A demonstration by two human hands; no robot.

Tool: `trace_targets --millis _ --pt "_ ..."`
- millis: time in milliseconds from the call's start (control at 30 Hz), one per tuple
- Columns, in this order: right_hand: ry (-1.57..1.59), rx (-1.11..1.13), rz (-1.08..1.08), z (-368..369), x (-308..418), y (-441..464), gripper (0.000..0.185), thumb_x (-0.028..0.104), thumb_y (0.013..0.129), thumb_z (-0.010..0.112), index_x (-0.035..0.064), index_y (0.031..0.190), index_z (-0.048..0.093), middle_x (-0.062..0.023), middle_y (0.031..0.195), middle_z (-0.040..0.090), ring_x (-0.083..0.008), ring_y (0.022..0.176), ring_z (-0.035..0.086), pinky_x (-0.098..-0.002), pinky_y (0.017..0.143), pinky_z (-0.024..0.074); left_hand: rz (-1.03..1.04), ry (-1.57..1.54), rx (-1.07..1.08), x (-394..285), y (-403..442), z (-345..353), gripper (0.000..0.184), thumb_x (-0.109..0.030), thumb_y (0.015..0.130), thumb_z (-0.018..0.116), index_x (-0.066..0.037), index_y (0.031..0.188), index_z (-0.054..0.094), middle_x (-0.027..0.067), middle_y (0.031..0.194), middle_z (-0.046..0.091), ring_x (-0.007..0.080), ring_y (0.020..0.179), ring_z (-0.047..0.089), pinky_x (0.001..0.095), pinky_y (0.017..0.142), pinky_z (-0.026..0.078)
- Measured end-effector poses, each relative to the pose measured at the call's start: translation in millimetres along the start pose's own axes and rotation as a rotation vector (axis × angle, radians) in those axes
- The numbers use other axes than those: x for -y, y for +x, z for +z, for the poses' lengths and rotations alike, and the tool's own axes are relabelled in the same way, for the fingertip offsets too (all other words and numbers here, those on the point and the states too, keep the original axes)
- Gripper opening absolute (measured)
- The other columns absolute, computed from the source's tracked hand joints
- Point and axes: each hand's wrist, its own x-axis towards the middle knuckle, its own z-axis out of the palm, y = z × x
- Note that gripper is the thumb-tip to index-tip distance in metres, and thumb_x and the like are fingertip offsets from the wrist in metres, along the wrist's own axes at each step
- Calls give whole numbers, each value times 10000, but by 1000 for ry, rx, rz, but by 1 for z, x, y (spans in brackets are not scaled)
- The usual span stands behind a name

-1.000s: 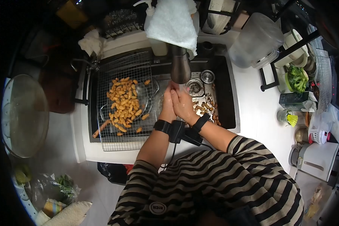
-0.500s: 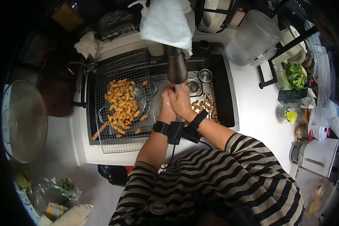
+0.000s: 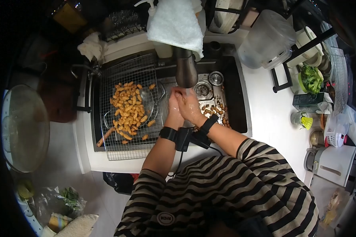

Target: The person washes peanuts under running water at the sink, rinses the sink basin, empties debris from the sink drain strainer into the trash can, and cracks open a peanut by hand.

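Note:
Under the metal faucet (image 3: 186, 73), my left hand (image 3: 174, 103) and my right hand (image 3: 190, 106) are pressed together, palm to palm, with wet skin. Their fingers are closed against each other, and whatever lies between the palms is hidden. Water seems to run from the faucet head onto them. To their left, a wire rack (image 3: 126, 153) lies across the sink (image 3: 241, 94), bearing a pile of unshelled peanuts (image 3: 128, 106). More brownish peanuts (image 3: 215, 108) lie on the sink bottom beside my right hand, near a round drain (image 3: 203, 91).
A white towel (image 3: 174, 27) drapes over the faucet top. Right of the sink stand a clear plastic container (image 3: 267, 39), a green leafy vegetable (image 3: 311, 78) and a dark box (image 3: 310, 102). A round lid (image 3: 25, 128) is at far left. A wooden handle (image 3: 105, 137) shows beneath the rack.
My hands stay together under the faucet, with my right hand shifted slightly over the left. The rack and its peanuts have stayed put.

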Motion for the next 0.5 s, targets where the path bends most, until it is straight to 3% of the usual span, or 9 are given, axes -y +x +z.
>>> trace_targets --millis 67,133,167,267,367,467,500 --pt "-45 73 158 -5 -1 9 203 114 778 531 -25 927 535 -222 951 540 -406 926 488 -435 801 394 -10 -14 9 -1 -17 27 361 -358 931 351 -67 1084 500 71 1074 546 204 1012 506 338 906 394" --pt "-58 160 271 -6 -19 19 200 121 768 552 -24 905 536 -206 864 572 -381 838 539 -413 730 429 -23 31 -140 5 -21 50 363 -358 928 360 -68 1097 496 74 1092 542 207 1035 498 342 920 386" --pt "-33 128 302 -6 -26 19 203 132 742 591 -17 871 540 -178 729 585 -352 707 570 -383 627 443 -28 52 -214 7 -21 56 364 -358 927 365 -68 1104 494 76 1101 540 208 1047 493 345 927 382" --pt "83 39 570 -6 -37 26 197 129 742 592 -9 873 542 -168 673 582 -339 670 576 -367 598 440 -78 22 -195 15 -14 38 361 -348 930 363 -65 1108 497 85 1114 538 216 1051 495 351 937 376" --pt "104 -15 377 2 -22 9 189 140 779 552 -3 903 543 -188 796 588 -351 786 563 -383 669 434 -90 -17 -279 4 -19 51 354 -336 934 354 -60 1093 508 85 1104 545 221 1034 508 349 929 384" --pt "21 -34 39 12 -15 -4 170 122 786 524 7 911 541 -204 935 558 -379 910 507 -404 765 404 41 -76 184 -5 -10 33 360 -337 935 350 -55 1088 515 82 1094 552 215 1018 520 345 917 393" --pt "7 -16 56 12 -17 -3 164 116 783 525 6 904 537 -203 927 548 -385 909 496 -412 768 397 17 -50 57 -7 -12 35 355 -340 931 366 -58 1087 517 77 1088 554 209 1012 523 339 906 399"
